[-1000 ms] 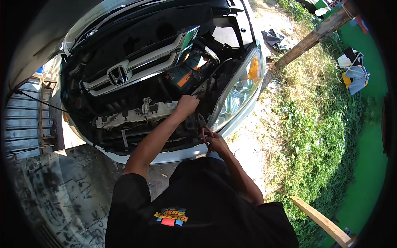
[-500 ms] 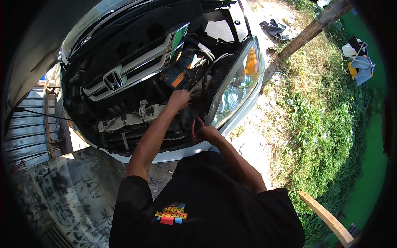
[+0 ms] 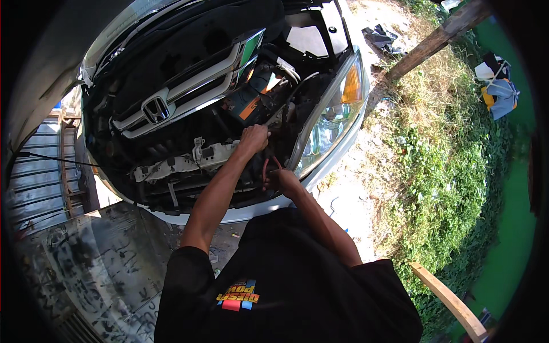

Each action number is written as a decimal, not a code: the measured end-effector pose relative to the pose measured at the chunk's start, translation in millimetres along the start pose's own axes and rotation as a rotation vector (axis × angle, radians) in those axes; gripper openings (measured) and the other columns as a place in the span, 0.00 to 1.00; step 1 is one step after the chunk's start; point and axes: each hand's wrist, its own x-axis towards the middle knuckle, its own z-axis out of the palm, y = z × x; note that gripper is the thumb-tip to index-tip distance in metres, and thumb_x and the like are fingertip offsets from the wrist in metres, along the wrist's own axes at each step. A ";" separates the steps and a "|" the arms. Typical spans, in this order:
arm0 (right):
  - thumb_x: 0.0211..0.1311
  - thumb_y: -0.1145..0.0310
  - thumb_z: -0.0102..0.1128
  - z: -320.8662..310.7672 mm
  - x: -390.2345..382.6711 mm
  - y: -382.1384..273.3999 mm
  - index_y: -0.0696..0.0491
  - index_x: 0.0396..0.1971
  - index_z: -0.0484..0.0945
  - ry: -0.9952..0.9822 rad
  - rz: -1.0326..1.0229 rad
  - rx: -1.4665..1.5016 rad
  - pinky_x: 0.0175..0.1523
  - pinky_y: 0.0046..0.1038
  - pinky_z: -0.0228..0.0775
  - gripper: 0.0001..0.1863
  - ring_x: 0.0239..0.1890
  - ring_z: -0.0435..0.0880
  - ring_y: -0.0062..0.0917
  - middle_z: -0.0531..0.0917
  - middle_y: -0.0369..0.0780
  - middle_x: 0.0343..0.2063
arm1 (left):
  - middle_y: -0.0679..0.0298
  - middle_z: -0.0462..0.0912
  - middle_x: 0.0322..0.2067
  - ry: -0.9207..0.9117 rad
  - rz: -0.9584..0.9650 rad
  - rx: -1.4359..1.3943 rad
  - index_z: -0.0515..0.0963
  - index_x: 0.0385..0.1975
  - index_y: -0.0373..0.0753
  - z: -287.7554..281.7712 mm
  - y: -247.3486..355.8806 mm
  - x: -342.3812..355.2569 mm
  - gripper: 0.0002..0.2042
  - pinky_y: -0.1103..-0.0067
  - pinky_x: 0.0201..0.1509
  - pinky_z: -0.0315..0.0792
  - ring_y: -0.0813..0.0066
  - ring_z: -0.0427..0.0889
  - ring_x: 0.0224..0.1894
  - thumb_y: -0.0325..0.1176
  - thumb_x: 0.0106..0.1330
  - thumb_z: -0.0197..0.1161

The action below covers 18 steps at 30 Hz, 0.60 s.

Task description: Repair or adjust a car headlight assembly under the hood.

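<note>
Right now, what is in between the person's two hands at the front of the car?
In the head view, a thin reddish cable loops between the left hand and the right hand, just left of the headlight. Its ends are hidden.

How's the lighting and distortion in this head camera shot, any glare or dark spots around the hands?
In the head view, hard sun lights the grass and throws glare off the headlight; the engine bay sits in deep shadow, so the left hand and right hand reach into murk; the fisheye bends the wooden post and blackens the rim.
</note>
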 end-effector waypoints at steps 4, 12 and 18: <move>0.65 0.78 0.47 6.0 -0.4 5.7 0.39 0.73 0.38 0.071 -0.098 0.044 0.36 0.37 0.81 0.42 0.28 0.83 0.33 0.81 0.45 0.32 | 0.44 0.83 0.34 0.007 -0.046 -0.070 0.79 0.37 0.33 -3.2 0.0 -7.5 0.13 0.55 0.46 0.75 0.45 0.83 0.41 0.38 0.67 0.56; 0.67 0.75 0.47 40.2 8.0 15.1 0.55 0.56 0.66 0.347 -0.170 -0.058 0.36 0.32 0.80 0.18 0.29 0.82 0.30 0.79 0.43 0.29 | 0.42 0.83 0.34 0.058 -0.028 -0.142 0.78 0.38 0.32 5.8 -0.5 -21.8 0.13 0.53 0.46 0.74 0.42 0.82 0.40 0.37 0.67 0.55; 0.69 0.72 0.46 42.8 43.8 21.9 0.55 0.45 0.71 0.255 -0.274 0.203 0.38 0.33 0.79 0.08 0.33 0.81 0.31 0.77 0.42 0.31 | 0.41 0.83 0.33 0.093 -0.018 -0.180 0.76 0.39 0.31 2.9 -2.4 -22.8 0.13 0.52 0.47 0.73 0.40 0.82 0.41 0.37 0.68 0.56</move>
